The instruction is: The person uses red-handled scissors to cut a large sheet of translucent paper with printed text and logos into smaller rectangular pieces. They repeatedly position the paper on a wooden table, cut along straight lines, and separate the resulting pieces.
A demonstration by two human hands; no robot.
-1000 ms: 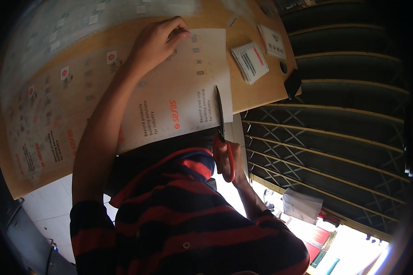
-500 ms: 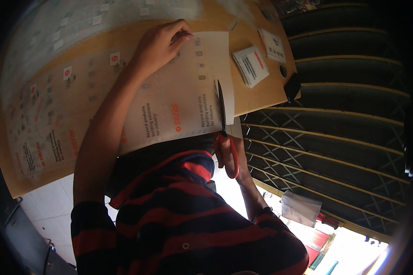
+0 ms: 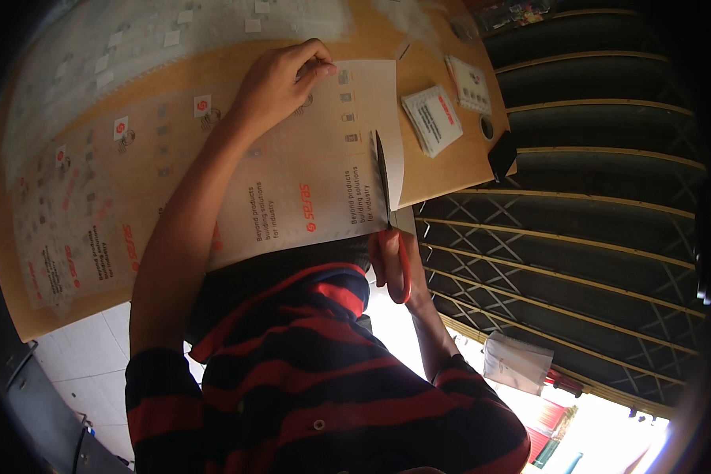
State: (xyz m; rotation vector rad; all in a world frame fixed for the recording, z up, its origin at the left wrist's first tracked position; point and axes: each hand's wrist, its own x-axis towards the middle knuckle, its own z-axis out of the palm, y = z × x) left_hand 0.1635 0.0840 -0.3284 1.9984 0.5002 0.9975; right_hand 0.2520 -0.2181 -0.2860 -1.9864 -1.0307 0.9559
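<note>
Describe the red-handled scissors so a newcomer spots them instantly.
Start at the light-brown wooden table, then follow the large pale printed sheet on it to its near right corner. There, the person's bare right hand grips the red-handled scissors. Their bright red loop and long dark blade set them apart from the flat stack of white cards beyond.
</note>
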